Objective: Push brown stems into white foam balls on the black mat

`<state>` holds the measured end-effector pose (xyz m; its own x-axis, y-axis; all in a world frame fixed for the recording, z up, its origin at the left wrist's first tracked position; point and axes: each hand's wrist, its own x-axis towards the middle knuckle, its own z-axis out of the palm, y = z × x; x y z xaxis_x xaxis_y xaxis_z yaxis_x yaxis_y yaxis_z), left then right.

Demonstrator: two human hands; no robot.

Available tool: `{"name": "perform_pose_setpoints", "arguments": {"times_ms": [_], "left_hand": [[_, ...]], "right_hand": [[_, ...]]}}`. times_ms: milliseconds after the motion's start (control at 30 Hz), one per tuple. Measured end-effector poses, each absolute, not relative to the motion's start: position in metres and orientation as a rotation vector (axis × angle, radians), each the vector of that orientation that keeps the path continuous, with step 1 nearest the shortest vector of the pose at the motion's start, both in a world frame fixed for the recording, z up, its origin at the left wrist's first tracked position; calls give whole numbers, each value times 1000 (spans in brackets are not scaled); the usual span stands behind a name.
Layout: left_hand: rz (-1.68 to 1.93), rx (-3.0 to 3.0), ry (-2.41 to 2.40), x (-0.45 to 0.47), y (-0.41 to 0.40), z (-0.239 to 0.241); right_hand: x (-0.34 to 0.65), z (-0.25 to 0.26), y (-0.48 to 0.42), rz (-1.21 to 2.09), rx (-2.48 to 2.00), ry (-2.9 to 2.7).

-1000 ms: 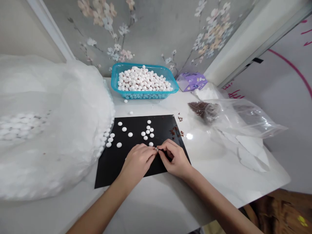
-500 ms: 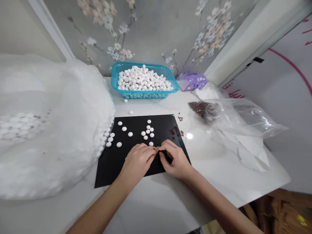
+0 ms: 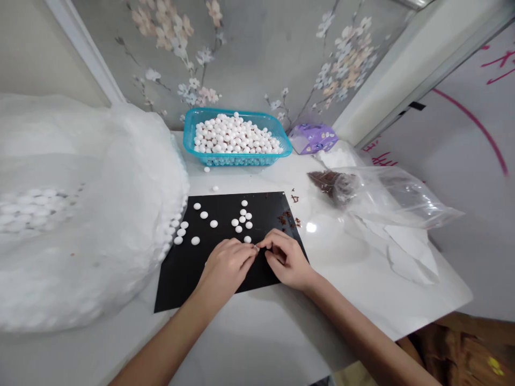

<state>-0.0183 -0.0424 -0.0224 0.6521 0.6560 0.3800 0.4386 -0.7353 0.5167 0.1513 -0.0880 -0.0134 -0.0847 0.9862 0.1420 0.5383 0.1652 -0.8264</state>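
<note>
1. Over the mat's (image 3: 181, 279) near half, work on one ball (image 3: 256, 247) looks unfinished: it sits between left hand (image 3: 229, 262) and right hand (image 3: 292, 262), seemingly pinched in the left fingertips; the right index reaches it, but whether that hand grips, I cannot tell.
2. Farther up the mat, loose balls (image 3: 235, 222) seem left to handle.
3. At the mat's right edge: brown bits (image 3: 282, 220).
4. Beyond the mat, the tray (image 3: 241, 155) holds many balls, apparently done.

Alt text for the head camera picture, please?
A person's bare left hand and right hand meet at a tiny pale piece over a flat black sheet dotted with small round white pieces. Behind stands a blue plastic basket of similar pieces.
</note>
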Motion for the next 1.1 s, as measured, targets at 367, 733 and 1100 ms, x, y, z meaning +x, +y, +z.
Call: {"name": "perform_pose_setpoints", "arguments": {"times_ms": [367,733,1100], "left_hand": [[781,2492,1013,-17,-45,-17],[753,2401,1058,-17,-45,-16],[717,2268,1023,-22,-50,-13]], "right_hand": [[150,-17,-86,754,-1515,-1708],[151,-21,-88,608,-1514,-1874],[206,45,35,6,-1625,-1875]]}}
